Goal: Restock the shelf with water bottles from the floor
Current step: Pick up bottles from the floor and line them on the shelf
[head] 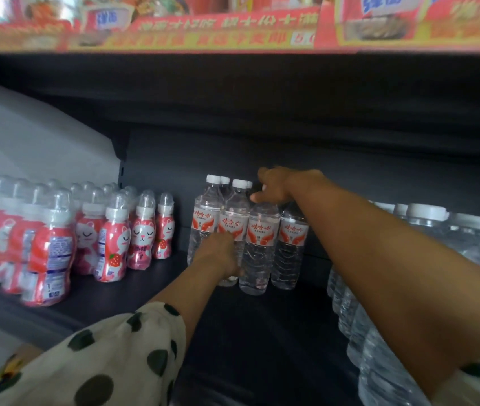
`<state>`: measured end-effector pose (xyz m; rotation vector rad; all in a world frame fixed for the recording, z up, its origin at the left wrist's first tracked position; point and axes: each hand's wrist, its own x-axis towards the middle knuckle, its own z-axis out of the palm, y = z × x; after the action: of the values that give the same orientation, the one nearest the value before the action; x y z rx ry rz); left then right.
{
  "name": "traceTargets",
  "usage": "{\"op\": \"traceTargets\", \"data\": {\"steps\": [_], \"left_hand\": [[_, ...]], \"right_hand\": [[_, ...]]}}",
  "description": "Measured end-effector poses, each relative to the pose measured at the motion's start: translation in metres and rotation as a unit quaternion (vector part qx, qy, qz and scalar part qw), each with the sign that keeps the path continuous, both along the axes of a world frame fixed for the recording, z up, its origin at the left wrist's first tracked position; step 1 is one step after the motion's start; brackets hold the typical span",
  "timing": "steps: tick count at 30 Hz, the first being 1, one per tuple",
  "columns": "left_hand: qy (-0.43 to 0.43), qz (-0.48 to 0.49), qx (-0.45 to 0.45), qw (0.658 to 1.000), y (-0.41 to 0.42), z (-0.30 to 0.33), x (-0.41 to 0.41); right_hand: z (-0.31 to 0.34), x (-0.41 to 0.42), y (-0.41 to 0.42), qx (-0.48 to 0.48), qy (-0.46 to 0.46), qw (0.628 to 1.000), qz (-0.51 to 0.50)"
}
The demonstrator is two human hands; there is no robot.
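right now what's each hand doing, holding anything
Left hand: fingers curled on the lower body of a water bottle.
Right hand: on top of another water bottle; grip cannot be told.

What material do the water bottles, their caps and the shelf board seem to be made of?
Water bottles: clear thin plastic, it seems; you see through them, and the walls are ribbed. Caps: white opaque plastic, probably, with a matte look. Shelf board: dark and smooth, perhaps painted metal; the picture does not settle it.
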<state>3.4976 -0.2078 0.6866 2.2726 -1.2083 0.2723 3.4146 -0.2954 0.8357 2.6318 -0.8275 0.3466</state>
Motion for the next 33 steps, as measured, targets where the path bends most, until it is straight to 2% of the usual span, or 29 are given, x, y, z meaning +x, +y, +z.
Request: {"op": "traceTargets", "data": {"steps": [4,11,17,20,25,33], "left_hand": [[-0.042,0.013,0.017,0.999,0.048,0.011,-0.017],[-0.132,-0.044,0.067,0.988,0.147,0.011,-0.091],[-0.117,-0.070,0.135,0.981,0.219,-0.027,-0.149],[-0.129,-0.075,0.153,0.977,0.247,-0.069,-0.177],[-0.096,-0.105,0.220,0.965,0.273,-0.162,-0.219],[0.006,-0.169,0.357,0.919,0.303,-0.370,-0.295]], "right_hand": [[-0.015,-0.032,0.033,-0.048,-0.019,0.999,0.006],[-0.081,-0.113,0.135,-0.008,0.007,1.000,-0.001],[-0.159,-0.188,0.221,0.015,0.035,0.999,-0.001],[-0.215,-0.219,0.247,0.035,0.051,0.998,0.005],[-0.325,-0.267,0.266,0.086,0.077,0.993,0.021],[-0.553,-0.345,0.312,0.282,0.151,0.947,-0.001]]}}
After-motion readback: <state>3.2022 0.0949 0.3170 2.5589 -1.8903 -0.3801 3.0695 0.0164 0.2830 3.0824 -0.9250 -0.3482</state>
